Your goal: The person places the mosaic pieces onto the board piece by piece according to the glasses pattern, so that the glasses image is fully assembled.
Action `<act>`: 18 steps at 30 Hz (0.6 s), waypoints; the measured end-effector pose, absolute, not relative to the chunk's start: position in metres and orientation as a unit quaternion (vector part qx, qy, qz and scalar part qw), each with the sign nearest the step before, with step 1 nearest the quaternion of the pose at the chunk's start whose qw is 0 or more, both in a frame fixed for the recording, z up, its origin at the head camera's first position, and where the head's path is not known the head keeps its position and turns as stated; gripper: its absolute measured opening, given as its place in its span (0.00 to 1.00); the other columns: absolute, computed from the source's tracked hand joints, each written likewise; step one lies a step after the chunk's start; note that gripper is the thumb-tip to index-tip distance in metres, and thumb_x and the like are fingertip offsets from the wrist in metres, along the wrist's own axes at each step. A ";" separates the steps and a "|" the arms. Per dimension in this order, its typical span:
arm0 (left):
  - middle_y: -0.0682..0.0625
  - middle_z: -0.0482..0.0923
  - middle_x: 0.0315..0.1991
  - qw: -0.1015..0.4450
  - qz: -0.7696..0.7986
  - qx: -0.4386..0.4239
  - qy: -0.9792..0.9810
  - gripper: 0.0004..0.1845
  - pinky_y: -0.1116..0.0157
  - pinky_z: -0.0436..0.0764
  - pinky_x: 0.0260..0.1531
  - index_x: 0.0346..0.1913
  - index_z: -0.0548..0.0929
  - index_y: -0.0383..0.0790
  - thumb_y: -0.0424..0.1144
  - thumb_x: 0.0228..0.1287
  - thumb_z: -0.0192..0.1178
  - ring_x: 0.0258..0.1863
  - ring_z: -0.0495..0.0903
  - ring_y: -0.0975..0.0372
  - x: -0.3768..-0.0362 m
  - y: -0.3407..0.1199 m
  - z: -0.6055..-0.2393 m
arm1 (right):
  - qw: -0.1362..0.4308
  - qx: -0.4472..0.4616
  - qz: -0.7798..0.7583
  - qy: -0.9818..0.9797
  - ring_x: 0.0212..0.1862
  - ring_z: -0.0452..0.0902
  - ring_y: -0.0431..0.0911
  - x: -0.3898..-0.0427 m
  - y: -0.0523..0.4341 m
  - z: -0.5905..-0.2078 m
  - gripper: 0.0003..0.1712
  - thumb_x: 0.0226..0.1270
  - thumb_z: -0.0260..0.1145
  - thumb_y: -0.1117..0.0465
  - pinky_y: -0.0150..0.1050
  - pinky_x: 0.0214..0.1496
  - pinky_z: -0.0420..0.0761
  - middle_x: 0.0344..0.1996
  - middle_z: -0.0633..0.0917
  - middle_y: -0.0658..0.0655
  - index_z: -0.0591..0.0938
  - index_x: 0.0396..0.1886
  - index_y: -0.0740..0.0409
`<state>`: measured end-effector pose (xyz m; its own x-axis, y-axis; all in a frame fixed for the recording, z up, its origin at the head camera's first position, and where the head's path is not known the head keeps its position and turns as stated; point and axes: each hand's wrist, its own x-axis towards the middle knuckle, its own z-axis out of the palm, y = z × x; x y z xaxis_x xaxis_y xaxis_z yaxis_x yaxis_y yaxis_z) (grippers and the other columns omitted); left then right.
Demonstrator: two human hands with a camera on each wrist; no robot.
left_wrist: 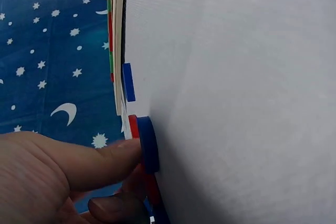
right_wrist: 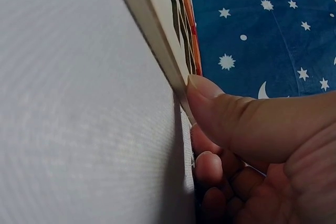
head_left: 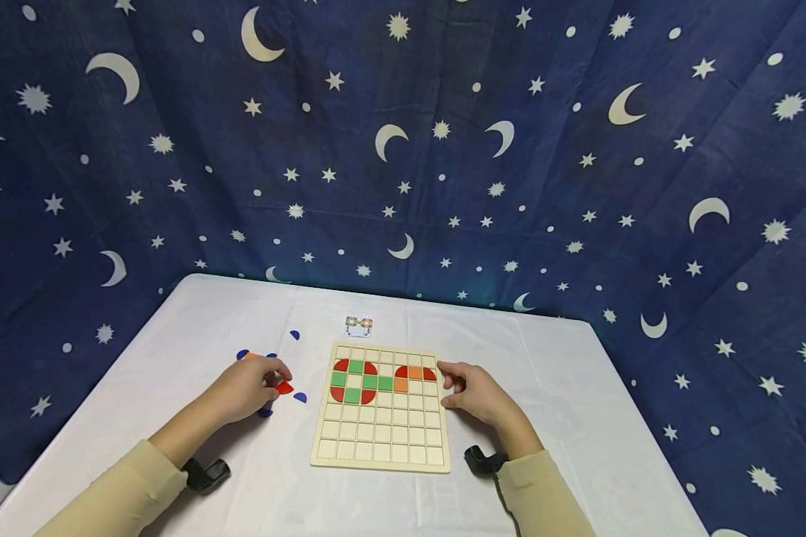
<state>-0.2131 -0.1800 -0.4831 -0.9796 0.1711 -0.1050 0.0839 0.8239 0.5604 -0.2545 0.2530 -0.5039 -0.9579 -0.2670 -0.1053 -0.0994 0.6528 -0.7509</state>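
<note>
On the white table, a square wooden grid board bears red quarter-circle tiles and green and orange square tiles in its upper rows. To its left, my left hand pinches a red quarter-circle tile between thumb and fingers. In the left wrist view, a blue tile stands right at the thumb tip, with red showing behind it. My right hand touches the board's right edge, its thumb and index fingertips apart along that side. The right wrist view has the thumb against the board's rim.
Blue half-round pieces lie around the left hand, one farther back. A small printed pattern card lies behind the board. Black wrist mounts hang beside both sleeves. A dark blue star-and-moon cloth rises behind the table.
</note>
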 end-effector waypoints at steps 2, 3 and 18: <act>0.49 0.79 0.34 0.073 0.282 0.053 0.955 0.14 0.63 0.77 0.32 0.49 0.87 0.41 0.31 0.60 0.75 0.31 0.76 0.58 -0.214 -0.178 -0.484 | 0.103 -0.100 -0.404 0.903 0.39 0.72 0.45 -0.254 0.253 -0.504 0.43 0.54 0.81 0.74 0.32 0.39 0.72 0.36 0.81 0.52 0.80 0.73 0.62; 0.49 0.79 0.33 0.072 0.278 0.046 0.957 0.16 0.63 0.76 0.32 0.48 0.86 0.40 0.34 0.59 0.77 0.31 0.76 0.58 -0.214 -0.177 -0.484 | 0.103 -0.098 -0.405 0.903 0.39 0.72 0.45 -0.254 0.253 -0.504 0.43 0.54 0.81 0.74 0.32 0.39 0.72 0.36 0.81 0.52 0.80 0.73 0.62; 0.52 0.79 0.34 0.046 0.280 0.075 0.956 0.11 0.61 0.78 0.40 0.36 0.85 0.47 0.35 0.58 0.80 0.36 0.76 0.59 -0.215 -0.166 -0.485 | 0.104 -0.099 -0.407 0.902 0.39 0.72 0.46 -0.254 0.252 -0.504 0.43 0.53 0.81 0.75 0.32 0.40 0.72 0.37 0.81 0.53 0.80 0.72 0.62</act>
<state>-0.2153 -0.1660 -0.4852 -0.9846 0.1686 -0.0455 0.1176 0.8325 0.5414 -0.2539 0.2525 -0.5036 -0.9589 -0.2629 -0.1066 -0.0941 0.6491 -0.7548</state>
